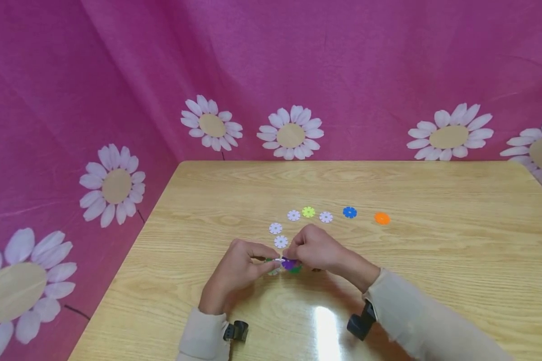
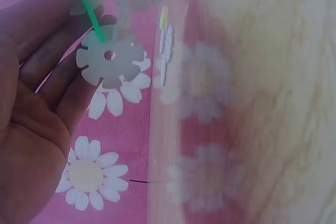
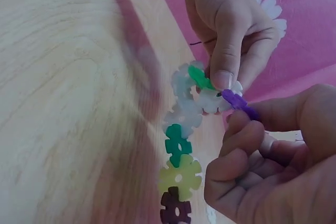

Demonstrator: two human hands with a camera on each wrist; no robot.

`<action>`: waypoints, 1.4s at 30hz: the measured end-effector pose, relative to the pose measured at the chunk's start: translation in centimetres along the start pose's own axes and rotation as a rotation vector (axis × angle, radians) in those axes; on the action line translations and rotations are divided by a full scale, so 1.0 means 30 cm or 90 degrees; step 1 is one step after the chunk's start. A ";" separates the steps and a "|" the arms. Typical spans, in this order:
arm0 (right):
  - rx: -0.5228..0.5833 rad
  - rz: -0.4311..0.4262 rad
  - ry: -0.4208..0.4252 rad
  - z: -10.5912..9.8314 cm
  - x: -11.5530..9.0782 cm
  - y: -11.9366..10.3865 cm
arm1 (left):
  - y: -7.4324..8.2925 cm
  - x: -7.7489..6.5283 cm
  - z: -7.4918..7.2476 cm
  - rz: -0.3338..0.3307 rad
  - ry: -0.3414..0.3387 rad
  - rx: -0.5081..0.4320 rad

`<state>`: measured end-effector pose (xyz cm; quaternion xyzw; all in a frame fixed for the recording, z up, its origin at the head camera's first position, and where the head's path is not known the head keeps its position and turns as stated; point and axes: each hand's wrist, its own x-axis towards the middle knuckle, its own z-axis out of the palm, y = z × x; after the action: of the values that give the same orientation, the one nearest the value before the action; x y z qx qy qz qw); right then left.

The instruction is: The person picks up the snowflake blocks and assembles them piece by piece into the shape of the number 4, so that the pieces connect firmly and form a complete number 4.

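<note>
In the head view both hands meet over the table, holding a linked chain of notched plastic discs. My left hand (image 1: 241, 265) pinches a white disc (image 3: 211, 102) between thumb and fingers. A purple disc (image 3: 240, 103) is pinched by my right hand (image 3: 278, 166), its edge against the white disc. Whether their slots are joined I cannot tell. Off the white disc the chain runs through a bright green disc (image 3: 199, 77), more whitish discs (image 3: 182, 116), a dark green disc (image 3: 178, 142), a yellow disc (image 3: 180, 177) and a brown disc (image 3: 175, 208).
Loose discs lie on the wooden table (image 1: 185, 210) beyond the hands: several white discs (image 1: 275, 228), a yellow-green disc (image 1: 308, 211), a blue disc (image 1: 350, 212) and an orange disc (image 1: 382, 218). A pink flowered cloth (image 1: 366, 75) hangs behind and at the left.
</note>
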<state>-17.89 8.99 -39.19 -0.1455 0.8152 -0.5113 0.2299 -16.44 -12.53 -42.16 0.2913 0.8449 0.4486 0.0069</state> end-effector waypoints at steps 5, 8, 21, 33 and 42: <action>-0.034 -0.002 0.009 -0.031 0.021 -0.008 | -0.005 -0.006 -0.007 -0.013 -0.004 -0.002; -0.071 -0.008 0.017 -0.051 0.036 -0.011 | -0.006 -0.017 -0.014 -0.030 -0.006 -0.003; -0.227 -0.021 0.051 -0.052 0.152 0.003 | -0.015 -0.046 -0.026 -0.082 -0.012 -0.025; -0.293 0.064 0.075 0.003 0.209 0.005 | -0.010 -0.058 -0.036 -0.112 -0.019 -0.027; -0.310 0.136 0.081 0.038 0.240 -0.004 | -0.014 -0.054 -0.044 -0.113 -0.022 -0.027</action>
<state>-23.44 4.67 -41.12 -0.0774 0.9377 -0.2809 0.1893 -15.63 -14.50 -42.10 0.2223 0.8574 0.4592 0.0674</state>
